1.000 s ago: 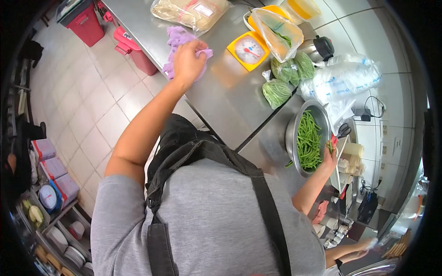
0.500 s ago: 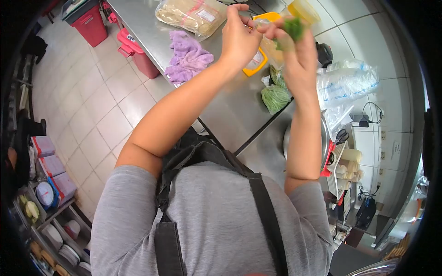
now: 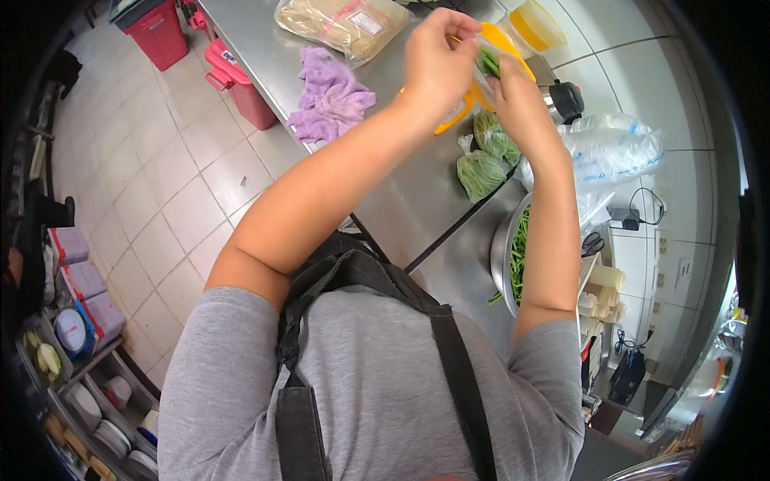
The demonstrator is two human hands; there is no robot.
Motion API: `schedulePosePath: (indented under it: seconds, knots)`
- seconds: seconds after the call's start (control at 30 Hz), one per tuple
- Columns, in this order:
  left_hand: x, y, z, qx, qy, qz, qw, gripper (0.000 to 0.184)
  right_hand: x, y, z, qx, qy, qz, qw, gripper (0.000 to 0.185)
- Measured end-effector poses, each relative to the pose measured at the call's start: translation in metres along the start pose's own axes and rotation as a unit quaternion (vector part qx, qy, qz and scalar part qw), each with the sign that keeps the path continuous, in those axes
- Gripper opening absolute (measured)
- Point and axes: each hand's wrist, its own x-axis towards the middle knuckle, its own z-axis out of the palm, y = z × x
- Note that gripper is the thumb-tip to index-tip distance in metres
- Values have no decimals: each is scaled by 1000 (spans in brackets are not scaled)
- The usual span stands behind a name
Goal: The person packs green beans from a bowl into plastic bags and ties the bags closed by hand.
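My left hand (image 3: 439, 60) is closed, pinching the mouth of a small clear plastic bag (image 3: 479, 78) above the steel table. My right hand (image 3: 520, 100) has its fingers around some cut green beans (image 3: 488, 62), which are at the bag's mouth. How deep they sit in it I cannot tell. Below my hands lies a yellow-edged object (image 3: 455, 119), mostly hidden. Two filled bags of cut green beans, a nearer bag (image 3: 480, 175) and a farther bag (image 3: 494, 138), rest beside my right wrist. Under my right forearm a steel bowl (image 3: 499, 260) holds more cut beans.
On the steel table (image 3: 401, 188) lie a purple cloth (image 3: 330, 96) and a large bag of brownish contents (image 3: 345, 28). A yellow-banded container (image 3: 536, 26), a black-lidded flask (image 3: 566, 99) and clear plastic bags (image 3: 613, 152) line the wall side. Red bins (image 3: 241, 88) stand left.
My right hand has brought the green beans down to the bag's mouth beside my left fingers. The view has shifted slightly, and the bowl of beans now shows.
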Motion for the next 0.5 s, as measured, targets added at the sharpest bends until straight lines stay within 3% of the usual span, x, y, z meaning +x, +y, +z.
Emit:
schedulePosePath:
  seconds: [0.17, 0.27, 0.33, 0.4, 0.47, 0.5]
  knots:
    - [-5, 7, 13, -43, -18, 6, 999, 12, 27, 27, 10, -116, -77, -5, 990, 25]
    - [3, 13, 13, -65, -99, 27, 993, 9, 54, 44, 9, -85, -109, 27, 990, 33]
    - [4, 6, 24, 1, -76, 66, 995, 8, 78, 57, 13, -4, -96, 13, 995, 34]
    - [10, 3, 24, 22, -86, 47, 995, 8, 76, 52, 5, -2, -77, 15, 997, 33]
    - [27, 22, 2, -3, -131, -30, 991, 10, 68, 41, 1, -96, -86, 6, 992, 32]
    - [30, 18, -3, -12, -139, -17, 990, 10, 64, 36, -2, -143, -89, 2, 986, 32]
